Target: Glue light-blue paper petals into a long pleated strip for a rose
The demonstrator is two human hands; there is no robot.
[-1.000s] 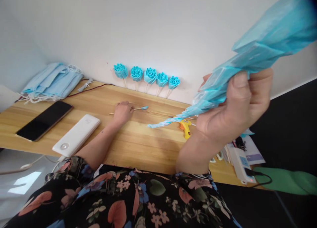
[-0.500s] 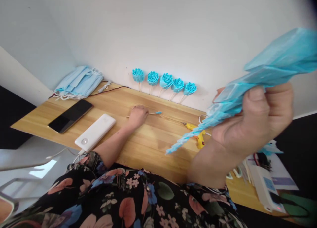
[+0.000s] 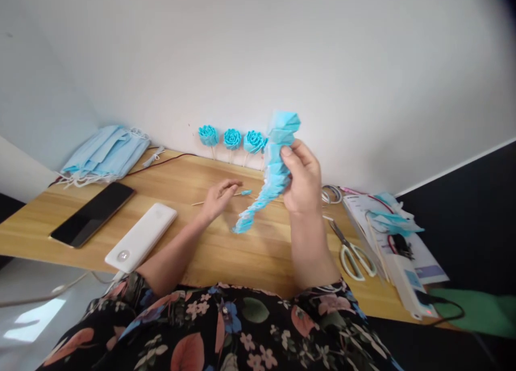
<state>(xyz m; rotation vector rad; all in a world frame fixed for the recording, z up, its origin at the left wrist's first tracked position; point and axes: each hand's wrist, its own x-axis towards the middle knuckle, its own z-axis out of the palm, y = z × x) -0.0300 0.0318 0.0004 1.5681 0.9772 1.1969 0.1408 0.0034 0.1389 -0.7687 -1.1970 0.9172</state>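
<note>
A long pleated strip of blue mask fabric [image 3: 277, 169] is pinched in my right hand [image 3: 303, 177], raised over the middle of the table. The strip is wide at its top and tapers to a thin lower end. My left hand [image 3: 220, 199] is low over the table, its fingers stretched out toward the strip. A thin wooden stick [image 3: 197, 203] with a blue tip [image 3: 246, 192] runs behind that hand, which hides its middle part. Against the wall stand blue fabric roses [image 3: 233, 139] on sticks; the strip covers some of them.
At the left are a pile of blue face masks [image 3: 107, 153], a black phone [image 3: 92, 214] and a white power bank [image 3: 141, 236]. On the right lie scissors [image 3: 355, 259], a roll of tape [image 3: 332, 194], papers [image 3: 431, 269] and a white power strip [image 3: 409, 287].
My right hand has brought the strip left and away from the camera, and it hangs more upright. My left hand has loosened from the stick, its fingers stretching out. The view has shifted right.
</note>
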